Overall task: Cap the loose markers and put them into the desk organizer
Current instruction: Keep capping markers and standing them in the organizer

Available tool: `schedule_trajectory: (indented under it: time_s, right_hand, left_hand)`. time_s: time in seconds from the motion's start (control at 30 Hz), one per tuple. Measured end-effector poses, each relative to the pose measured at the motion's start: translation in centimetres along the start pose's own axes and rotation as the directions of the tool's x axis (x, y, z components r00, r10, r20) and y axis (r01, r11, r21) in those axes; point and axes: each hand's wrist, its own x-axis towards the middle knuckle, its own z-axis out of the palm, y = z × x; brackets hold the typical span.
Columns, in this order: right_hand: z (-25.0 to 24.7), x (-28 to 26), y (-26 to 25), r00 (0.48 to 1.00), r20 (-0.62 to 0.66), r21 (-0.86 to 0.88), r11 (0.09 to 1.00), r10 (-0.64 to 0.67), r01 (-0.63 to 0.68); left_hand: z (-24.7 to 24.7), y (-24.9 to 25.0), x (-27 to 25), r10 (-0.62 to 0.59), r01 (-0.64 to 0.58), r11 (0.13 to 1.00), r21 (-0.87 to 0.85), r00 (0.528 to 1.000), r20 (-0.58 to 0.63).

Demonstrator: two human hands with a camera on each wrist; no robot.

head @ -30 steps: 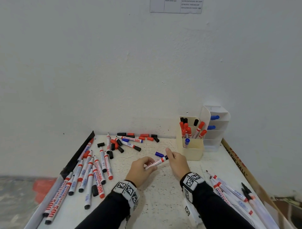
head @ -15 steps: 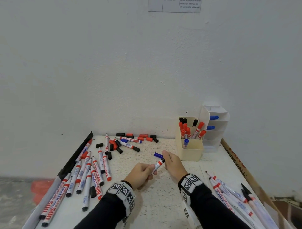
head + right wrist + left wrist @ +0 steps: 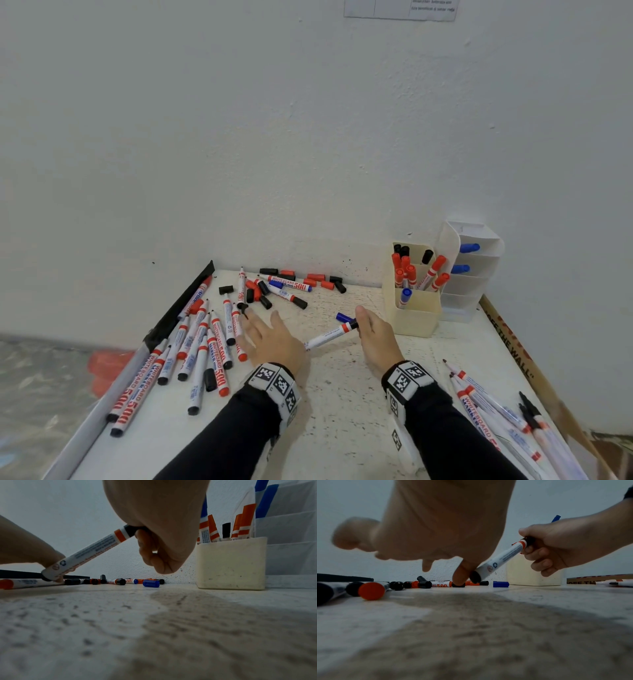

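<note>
My right hand (image 3: 371, 330) grips a white marker (image 3: 330, 335) by its black-capped end, just past the orange band. The marker (image 3: 89, 551) slopes down to the left, and its tail ends close by my left hand (image 3: 270, 334). That hand is spread flat and holds nothing, its fingers pointing at the pile of loose markers (image 3: 205, 342). The cream desk organizer (image 3: 412, 315) stands just right of my right hand (image 3: 556, 547), with several capped markers upright in it. A loose blue cap (image 3: 343, 317) lies on the table behind the held marker (image 3: 501, 558).
Loose red and black caps (image 3: 308, 277) and a few markers lie along the back wall. A white tiered organizer (image 3: 472, 274) holding blue markers stands behind the cream one. More uncapped markers (image 3: 496, 404) lie at the right front. A black strip (image 3: 185, 305) edges the table's left side.
My left hand has let go of the marker and moved left toward the pile with its fingers spread. My right hand still holds the marker by its cap end.
</note>
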Motion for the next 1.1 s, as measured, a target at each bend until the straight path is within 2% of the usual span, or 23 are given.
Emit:
schedule_trajectory:
  time_s: [0.07,0.17,0.23,0.37,0.47,0.6,0.7,0.83,0.93,1.03,1.1]
  right_hand:
    - [-0.1,0.0,-0.1,1.0,-0.015,-0.027,1.0,-0.015,0.015]
    - [-0.2,0.0,-0.1,0.999,-0.052,-0.024,1.0,-0.016,0.014]
    - [-0.3,0.1,-0.1,0.997,-0.081,-0.03,0.999,-0.018,0.016]
    - [-0.5,0.3,0.1,0.992,-0.117,-0.038,0.999,-0.037,0.033]
    - [-0.9,0.6,0.1,0.988,-0.135,-0.037,0.997,-0.07,0.066]
    - [-2.8,1.2,-1.4,0.968,-0.196,0.029,0.986,-0.156,0.165]
    - [-4.8,2.0,-3.8,0.932,-0.246,0.009,0.961,-0.267,0.278]
    - [-7.9,3.1,-6.4,0.877,-0.334,-0.052,0.935,-0.347,0.35]
    - [-10.4,3.7,-7.3,0.776,-0.494,-0.091,0.911,-0.393,0.403]
    - [-12.0,4.5,-7.5,0.694,-0.578,-0.206,0.9,-0.429,0.384]
    - [-12.2,5.0,-7.1,0.697,-0.559,-0.326,0.892,-0.449,0.313]
  left_hand:
    - [-0.1,0.2,-0.2,-0.127,0.121,0.99,0.073,0.988,0.091]
    - [0.1,0.3,0.1,-0.204,0.204,0.979,0.021,0.966,0.161]
    - [0.1,0.2,0.0,-0.185,0.186,0.983,0.013,0.97,0.158]
    - [0.1,0.3,-0.3,-0.12,0.117,0.992,0.04,0.99,0.08]
    - [-0.1,0.4,-0.2,-0.121,0.122,0.993,-0.001,0.986,0.116]
    - [0.0,0.0,-0.2,-0.047,0.054,0.997,-0.05,0.99,0.132]
    - [0.1,-0.1,-0.3,-0.041,0.059,0.989,-0.136,0.991,0.131]
    - [-0.4,0.2,-0.7,-0.08,0.122,0.943,-0.308,0.986,0.145]
    - [-0.7,0.4,-0.7,-0.11,0.157,0.907,-0.392,0.984,0.141]
    - [-1.0,0.6,-1.1,-0.099,0.13,0.892,-0.433,0.991,0.093]
    - [-1.2,0.6,-1.3,-0.049,0.062,0.894,-0.444,0.998,0.039]
